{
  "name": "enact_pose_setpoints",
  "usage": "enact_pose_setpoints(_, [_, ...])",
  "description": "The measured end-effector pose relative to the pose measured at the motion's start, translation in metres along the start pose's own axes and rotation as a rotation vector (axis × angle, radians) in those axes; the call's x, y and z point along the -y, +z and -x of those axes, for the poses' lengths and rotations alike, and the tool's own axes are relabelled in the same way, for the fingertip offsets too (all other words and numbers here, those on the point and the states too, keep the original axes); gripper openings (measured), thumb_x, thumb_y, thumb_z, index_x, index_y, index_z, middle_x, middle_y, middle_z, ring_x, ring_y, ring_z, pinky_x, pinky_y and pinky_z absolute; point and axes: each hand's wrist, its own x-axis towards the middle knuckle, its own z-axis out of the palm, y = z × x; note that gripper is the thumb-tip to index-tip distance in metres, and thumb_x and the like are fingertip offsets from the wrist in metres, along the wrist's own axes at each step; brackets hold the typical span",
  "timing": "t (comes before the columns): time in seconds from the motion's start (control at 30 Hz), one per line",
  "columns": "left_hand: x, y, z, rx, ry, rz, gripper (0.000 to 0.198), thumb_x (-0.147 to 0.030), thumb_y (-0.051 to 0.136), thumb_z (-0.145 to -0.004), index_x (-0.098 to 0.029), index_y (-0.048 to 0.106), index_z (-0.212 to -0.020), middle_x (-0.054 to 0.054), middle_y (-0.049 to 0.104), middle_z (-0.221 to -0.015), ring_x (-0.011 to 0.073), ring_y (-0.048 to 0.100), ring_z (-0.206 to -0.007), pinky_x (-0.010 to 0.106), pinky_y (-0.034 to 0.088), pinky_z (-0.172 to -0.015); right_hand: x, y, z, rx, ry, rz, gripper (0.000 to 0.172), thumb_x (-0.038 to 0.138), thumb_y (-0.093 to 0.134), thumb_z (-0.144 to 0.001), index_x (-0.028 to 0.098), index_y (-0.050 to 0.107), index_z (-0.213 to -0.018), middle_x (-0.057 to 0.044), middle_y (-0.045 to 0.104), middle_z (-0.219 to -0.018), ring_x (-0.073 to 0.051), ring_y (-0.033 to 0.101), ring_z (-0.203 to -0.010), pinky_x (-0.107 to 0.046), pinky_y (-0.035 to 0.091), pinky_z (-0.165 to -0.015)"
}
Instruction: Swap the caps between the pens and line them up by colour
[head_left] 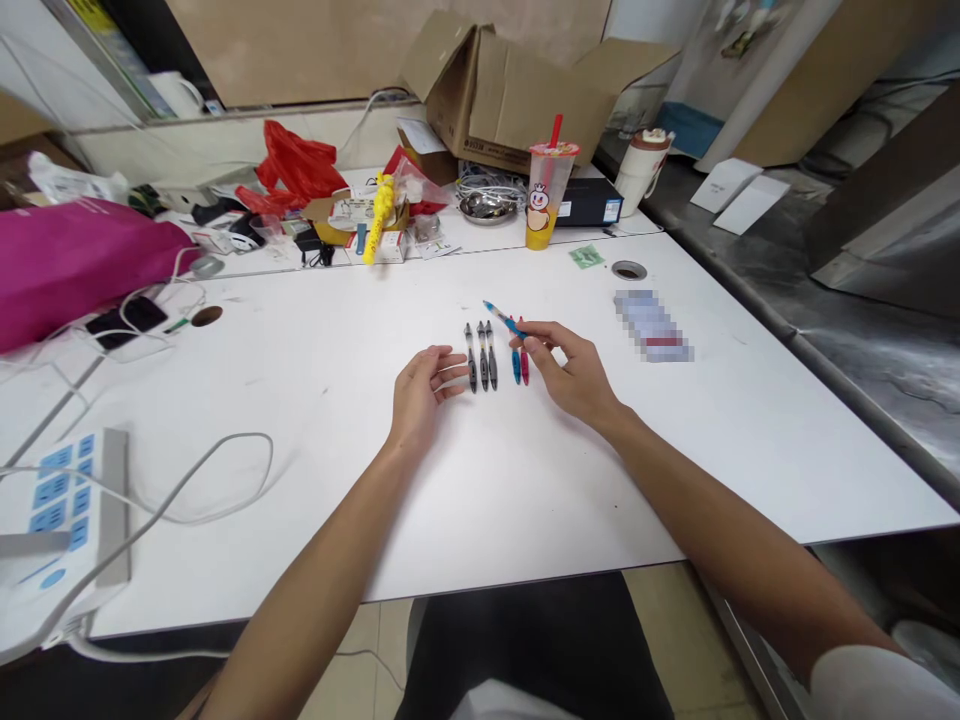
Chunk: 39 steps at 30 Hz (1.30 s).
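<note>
Right hand (570, 372): grip clamped on blue pen (504, 320), held just above row of pens, over white counter (480, 520). Left hand (424, 392): grip apart, fingertips just beside three black pens (481, 356). Blue and red pens (520, 362) lie parallel, right of black pens.

My white surface (300, 520) carries three black pens (481, 357) lying side by side, with a blue pen (516, 367) and a red pen (524, 366) just beside them. A blurred packet (652, 325) lies to the right; a white power strip (67, 510) sits at the left edge, its grey cable (247, 434) looping across.
</note>
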Motion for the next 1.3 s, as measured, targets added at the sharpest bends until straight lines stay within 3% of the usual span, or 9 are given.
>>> enact_pose_setpoints(0.13, [-0.005,0.000,0.000,0.023,-0.002,0.091,0.034,-0.046,0.061,-0.098,-0.016,0.064,-0.114,0.018,0.071,-0.129,0.0257,0.074,-0.108,0.035,0.061,-0.086,0.010,0.000,0.005,0.171,-0.033,-0.108,0.030,0.045,0.055,-0.100,0.025,0.070,-0.116,-0.007,0.076,-0.107,-0.022,0.069,-0.099,-0.039,0.053,-0.087])
enact_pose_setpoints(0.27, [-0.006,-0.002,-0.002,0.061,-0.006,0.088,0.027,-0.040,0.062,-0.100,-0.015,0.064,-0.109,0.018,0.074,-0.123,0.0229,0.076,-0.104,0.036,0.061,-0.095,0.006,0.002,0.005,0.298,-0.002,-0.207,0.023,0.038,0.060,-0.097,0.025,0.069,-0.113,-0.005,0.074,-0.103,-0.020,0.067,-0.095,-0.038,0.051,-0.087])
enact_pose_setpoints(0.37, [-0.004,-0.002,-0.001,0.100,0.006,0.093,0.023,-0.036,0.065,-0.098,-0.015,0.065,-0.106,0.017,0.076,-0.117,0.0213,0.076,-0.104,0.033,0.061,-0.095,0.002,0.005,0.003,0.404,0.143,-0.311,0.034,0.047,0.054,-0.100,0.022,0.063,-0.120,-0.005,0.073,-0.095,-0.016,0.065,-0.079,-0.033,0.050,-0.073])
enact_pose_setpoints(0.5, [-0.001,-0.001,0.001,0.133,0.037,0.076,0.025,-0.039,0.070,-0.095,-0.015,0.066,-0.101,0.016,0.077,-0.116,0.0220,0.077,-0.103,0.032,0.062,-0.092,0.004,0.008,0.004,0.617,0.329,-0.282,0.051,0.059,0.035,-0.104,0.019,0.065,-0.096,-0.004,0.071,-0.073,-0.014,0.057,-0.060,-0.029,0.043,-0.060])
enact_pose_setpoints(0.7, [0.003,0.000,0.002,0.065,0.058,0.044,0.026,-0.042,0.071,-0.094,-0.016,0.064,-0.095,0.015,0.079,-0.109,0.0190,0.078,-0.092,0.031,0.063,-0.089,0.006,0.007,0.007,0.482,0.143,0.137,0.027,0.047,0.048,-0.102,0.025,0.064,-0.102,0.003,0.072,-0.073,-0.014,0.055,-0.059,-0.030,0.042,-0.065])
enact_pose_setpoints(0.93, [0.003,0.003,0.003,0.106,0.030,0.071,0.030,-0.048,0.069,-0.094,-0.020,0.059,-0.101,0.015,0.079,-0.109,0.0219,0.079,-0.094,0.034,0.064,-0.085,-0.007,0.017,0.006,0.225,0.123,-0.145,0.027,0.047,0.059,-0.097,0.024,0.057,-0.110,-0.006,0.072,-0.106,-0.019,0.067,-0.089,-0.036,0.051,-0.081])
enact_pose_setpoints(1.1, [0.005,0.005,0.003,0.099,0.040,0.093,0.025,-0.044,0.067,-0.096,-0.021,0.057,-0.101,0.014,0.078,-0.113,0.0199,0.078,-0.093,0.031,0.063,-0.083,-0.009,0.018,0.005,0.161,0.091,-0.139,0.028,0.042,0.062,-0.095,0.025,0.054,-0.116,-0.007,0.069,-0.110,-0.020,0.065,-0.098,-0.033,0.049,-0.078])
enact_pose_setpoints(1.2, [0.005,0.006,0.004,0.084,0.032,0.094,0.024,-0.043,0.066,-0.097,-0.020,0.057,-0.099,0.013,0.079,-0.111,0.0190,0.079,-0.092,0.029,0.064,-0.082,-0.009,0.017,0.004,0.179,0.107,-0.144,0.026,0.041,0.057,-0.098,0.024,0.054,-0.118,-0.006,0.068,-0.102,-0.018,0.063,-0.091,-0.033,0.049,-0.077])
enact_pose_setpoints(1.3, [0.004,0.006,0.003,0.067,0.028,0.095,0.023,-0.042,0.065,-0.098,-0.020,0.057,-0.099,0.012,0.079,-0.110,0.0183,0.078,-0.091,0.028,0.064,-0.081,-0.009,0.017,0.004,0.169,0.075,-0.157,0.035,0.038,0.064,-0.093,0.024,0.052,-0.123,-0.006,0.066,-0.107,-0.017,0.061,-0.089,-0.032,0.048,-0.076])
